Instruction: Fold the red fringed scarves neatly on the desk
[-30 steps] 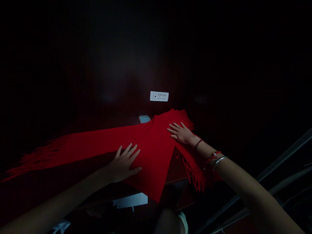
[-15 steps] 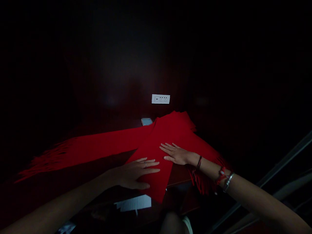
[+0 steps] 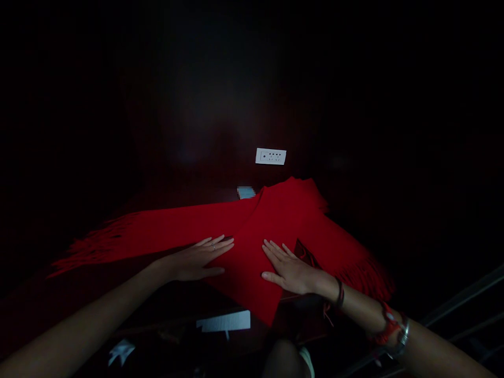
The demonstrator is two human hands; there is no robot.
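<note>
A red fringed scarf (image 3: 252,231) lies spread and overlapped on a dark table, one fringed end reaching left and another to the right. Its middle part hangs in a point over the front edge. My left hand (image 3: 200,258), with a ring, is at the left edge of that middle part, palm down, fingers spread. Across from it my right hand (image 3: 289,268) rests flat on the scarf's right side, fingers stretched out. Bracelets are on the right wrist and forearm. Neither hand grips anything.
A white socket plate (image 3: 271,156) is on the dark wall behind. Against the scarf's back edge lies a small pale blue item (image 3: 246,192). White paper (image 3: 226,321) shows below the table edge, and a crumpled pale item (image 3: 121,352) is at lower left. Much else is too dark.
My left hand has shifted left and up, my right hand slightly right and down, so they are farther apart. The right part of the scarf lies more spread. The view has shifted a little.
</note>
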